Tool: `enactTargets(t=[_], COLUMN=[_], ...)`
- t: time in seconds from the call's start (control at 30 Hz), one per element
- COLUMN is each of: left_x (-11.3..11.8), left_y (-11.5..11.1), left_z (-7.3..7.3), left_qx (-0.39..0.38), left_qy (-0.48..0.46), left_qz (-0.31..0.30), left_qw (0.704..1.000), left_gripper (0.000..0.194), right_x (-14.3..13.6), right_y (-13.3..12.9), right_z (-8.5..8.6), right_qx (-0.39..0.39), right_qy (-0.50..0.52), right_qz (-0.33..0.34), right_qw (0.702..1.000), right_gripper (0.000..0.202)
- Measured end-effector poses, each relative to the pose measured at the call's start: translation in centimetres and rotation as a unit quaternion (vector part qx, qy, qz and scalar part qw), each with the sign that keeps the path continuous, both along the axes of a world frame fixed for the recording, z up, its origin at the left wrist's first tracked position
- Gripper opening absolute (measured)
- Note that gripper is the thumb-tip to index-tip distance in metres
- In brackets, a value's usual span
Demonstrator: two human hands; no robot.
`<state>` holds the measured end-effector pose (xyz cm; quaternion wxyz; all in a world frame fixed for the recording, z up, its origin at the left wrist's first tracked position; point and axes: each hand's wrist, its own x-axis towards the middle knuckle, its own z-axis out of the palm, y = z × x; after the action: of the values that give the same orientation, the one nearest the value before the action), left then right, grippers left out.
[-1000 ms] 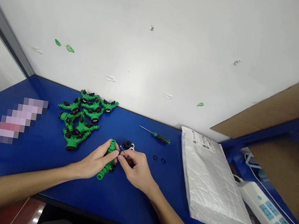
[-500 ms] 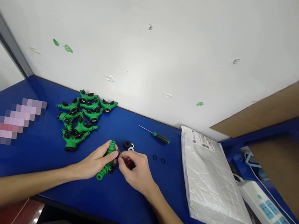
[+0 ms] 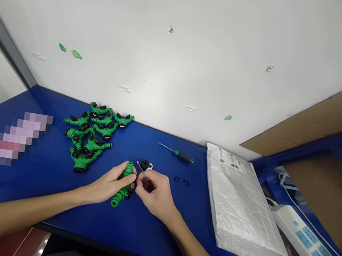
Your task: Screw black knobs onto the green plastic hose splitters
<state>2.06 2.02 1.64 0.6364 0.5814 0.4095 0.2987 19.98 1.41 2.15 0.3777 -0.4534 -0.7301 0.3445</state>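
Observation:
My left hand (image 3: 109, 185) is closed around a green Y-shaped hose splitter (image 3: 119, 194) with a black valve lever, its two tube ends pointing toward and away from me. Just to its right, my right hand (image 3: 158, 195) grips a small screwdriver (image 3: 148, 184) with a dark red handle. The thin shaft points up and left, and its tip stands apart from the splitter. Behind that hand lie a black round cap (image 3: 144, 165) and a white ring part (image 3: 150, 166), partly covered. Two black O-rings (image 3: 176, 179) rest further right.
Several assembled green hose splitters (image 3: 83, 160) are grouped at the back left of the blue table (image 3: 77, 225). A green-and-black screwdriver (image 3: 183, 156) lies at the back. On the right are a white padded bag (image 3: 242, 213) and a power strip (image 3: 305, 240). A blurred-out item (image 3: 16, 138) lies far left.
The red screwdriver's tip has come away from the splitter and now points up and left. My left hand keeps its hold on the splitter, almost unmoved.

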Motion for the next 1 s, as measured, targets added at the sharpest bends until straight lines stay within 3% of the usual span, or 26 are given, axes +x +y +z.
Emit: enactTargets(t=[0.13, 0.33, 0.53, 0.73, 0.9, 1.0], left_x=[0.08, -0.11, -0.17, -0.09, 0.03, 0.02], left_y=[-0.01, -0.1, -0.05, -0.03, 0.1, 0.03], left_z=[-0.18, 0.06, 0.11, 0.11, -0.01, 0.12], left_qx=[-0.025, 0.002, 0.007, 0.002, 0.008, 0.012], left_qy=[-0.032, -0.017, -0.001, 0.0, 0.007, 0.011], left_qz=[0.008, 0.014, 0.004, 0.014, 0.017, 0.018], left_qw=[0.999, 1.0, 1.0, 1.0, 1.0, 1.0], left_gripper=[0.033, 0.032, 0.035, 0.034, 0.032, 0.032], right_x=[0.22, 0.38, 0.56, 0.72, 0.6, 0.6], right_y=[0.13, 0.3, 0.36, 0.42, 0.28, 0.27], right_z=[0.16, 0.42, 0.45, 0.35, 0.11, 0.18], right_qx=[-0.031, -0.026, -0.001, 0.019, 0.016, 0.011], right_qy=[0.02, -0.023, -0.005, -0.05, -0.035, -0.043], right_qz=[0.003, 0.03, 0.033, 0.043, 0.032, 0.04], right_qw=[0.999, 0.999, 0.999, 0.998, 0.999, 0.998], right_gripper=[0.009, 0.027, 0.012, 0.032, 0.016, 0.021])
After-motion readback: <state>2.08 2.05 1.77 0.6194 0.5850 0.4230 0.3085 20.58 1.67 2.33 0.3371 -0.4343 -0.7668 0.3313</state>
